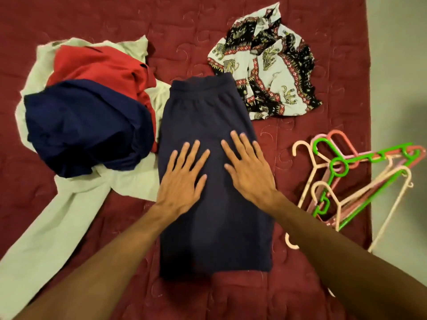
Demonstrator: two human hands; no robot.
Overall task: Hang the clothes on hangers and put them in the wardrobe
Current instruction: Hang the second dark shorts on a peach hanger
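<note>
Pressing flat on the folded navy trousers (208, 107), both hands lie palm down with fingers straight and spread, gripping nothing. The left hand (182, 181) and right hand (249, 169) sit side by side on the middle of the trousers, fingertips aimed at the waistband.

The trousers lie on the dark red bed (92, 19) with their long axis running away from the person. The elastic waistband is at the far end and the folded edge at the near end. The cloth looks smooth, dark and soft, folded into one narrow panel.

Right of the trousers, near the bed's edge, lies a tangled bundle of plastic hangers (338, 168) in green, pink and cream, with most hooks turned toward the trousers. The right hand is plainly the nearer one to them, so fetching a hanger looks like its job, probably while the left keeps the trousers in place. The hangers interlock, so one may drag others along.

Beyond the trousers and to the right sits a crumpled elephant-print shirt (265, 65). Left of them is a heap of red (99, 63), navy (87, 125) and white (46, 227) clothes.
</note>
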